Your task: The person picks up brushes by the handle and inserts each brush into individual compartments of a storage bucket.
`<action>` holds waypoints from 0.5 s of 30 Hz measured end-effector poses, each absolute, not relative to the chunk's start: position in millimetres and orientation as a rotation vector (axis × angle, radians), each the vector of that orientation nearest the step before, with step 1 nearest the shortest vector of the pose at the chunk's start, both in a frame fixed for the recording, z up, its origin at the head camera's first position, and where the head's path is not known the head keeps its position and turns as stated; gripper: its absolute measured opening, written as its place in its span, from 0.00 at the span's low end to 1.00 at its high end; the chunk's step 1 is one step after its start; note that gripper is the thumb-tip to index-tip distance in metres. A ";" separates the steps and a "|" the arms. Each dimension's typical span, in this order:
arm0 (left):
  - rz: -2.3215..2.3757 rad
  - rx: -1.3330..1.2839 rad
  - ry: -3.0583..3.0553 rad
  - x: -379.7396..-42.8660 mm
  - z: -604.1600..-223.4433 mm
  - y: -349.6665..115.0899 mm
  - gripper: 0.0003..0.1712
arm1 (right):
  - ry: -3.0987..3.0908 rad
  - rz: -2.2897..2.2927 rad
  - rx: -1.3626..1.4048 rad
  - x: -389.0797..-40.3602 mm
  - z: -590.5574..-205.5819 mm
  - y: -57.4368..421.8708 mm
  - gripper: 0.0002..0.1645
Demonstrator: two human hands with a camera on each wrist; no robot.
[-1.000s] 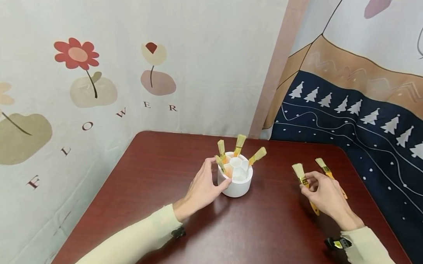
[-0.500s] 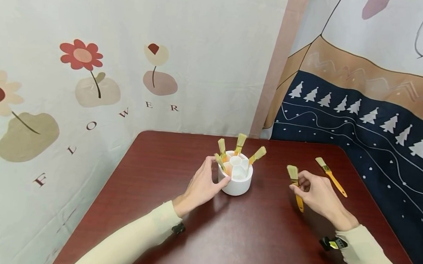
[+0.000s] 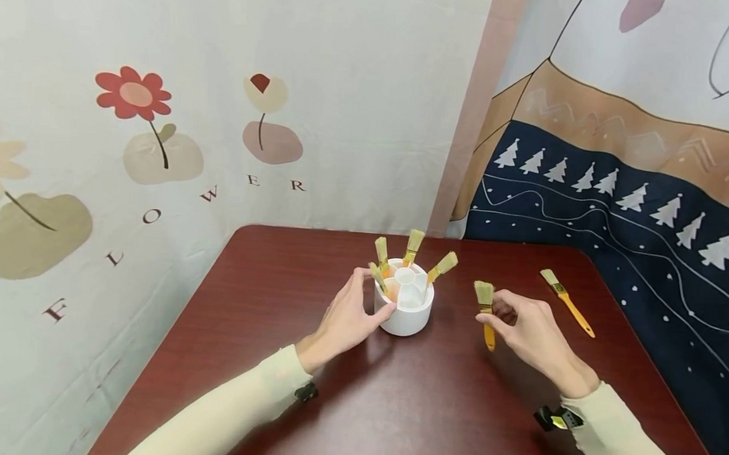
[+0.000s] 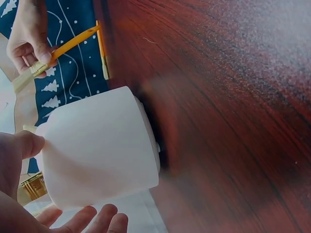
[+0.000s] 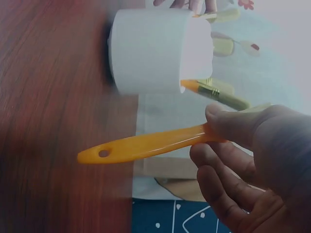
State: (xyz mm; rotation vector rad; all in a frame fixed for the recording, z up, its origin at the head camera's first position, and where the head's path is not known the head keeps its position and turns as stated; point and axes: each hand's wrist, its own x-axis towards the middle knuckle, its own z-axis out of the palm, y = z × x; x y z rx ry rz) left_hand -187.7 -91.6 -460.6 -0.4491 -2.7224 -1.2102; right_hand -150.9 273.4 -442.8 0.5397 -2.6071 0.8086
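Observation:
A white round holder (image 3: pixel 405 320) with compartments stands on the table, several paintbrushes upright in it, bristles up. My left hand (image 3: pixel 346 315) grips its left side, thumb at the front rim and fingers around the far side; the left wrist view shows the thumb (image 4: pixel 30 144) at the rim. To the right of the holder, my right hand (image 3: pixel 532 330) pinches a paintbrush (image 3: pixel 489 335) with a yellow handle between thumb and fingers. Its bristles point up, and in the right wrist view its handle (image 5: pixel 146 145) hangs down toward the table.
Another yellow-handled paintbrush (image 3: pixel 574 312) lies on the table at the right. The dark red-brown table (image 3: pixel 290 272) meets a flower-printed cloth (image 3: pixel 369 107) at the back and a navy tree-printed cloth (image 3: pixel 582 215) on the right.
My right hand has moved left toward the holder, carrying the paintbrush, which now stands more upright. My left hand keeps its grip on the holder.

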 end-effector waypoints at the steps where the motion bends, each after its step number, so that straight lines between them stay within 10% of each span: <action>1: -1.207 -0.452 -2.717 -188.2 -460.7 -91.9 0.41 | -2.605 0.816 0.543 -151.1 -442.5 271.9 0.18; 15: -1.258 -0.482 -2.719 -192.0 -461.9 -95.9 0.39 | -2.544 0.805 0.629 -158.0 -438.8 255.7 0.16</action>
